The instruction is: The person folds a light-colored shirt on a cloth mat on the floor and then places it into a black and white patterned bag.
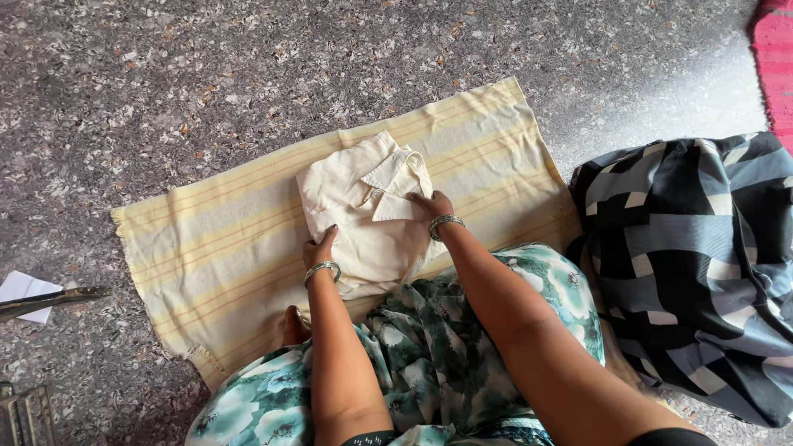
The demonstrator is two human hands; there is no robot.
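Note:
A cream shirt (363, 216), folded into a rough square with its collar showing, lies on a pale yellow striped towel (223, 239) spread on the floor. My left hand (319, 248) rests on the shirt's left edge, fingers pressed flat against the cloth. At the shirt's right side, just below the collar, my right hand (433, 206) presses down. Each wrist has a silver bangle. My knees, in a green and white floral garment (429, 347), are at the towel's near edge.
A dark blue, black and white patterned cloth (694, 264) is heaped at the right. A pink mat (776, 58) shows at the top right corner. A white paper (25, 289) and a dark metal bar (49, 299) lie at the left on the speckled floor.

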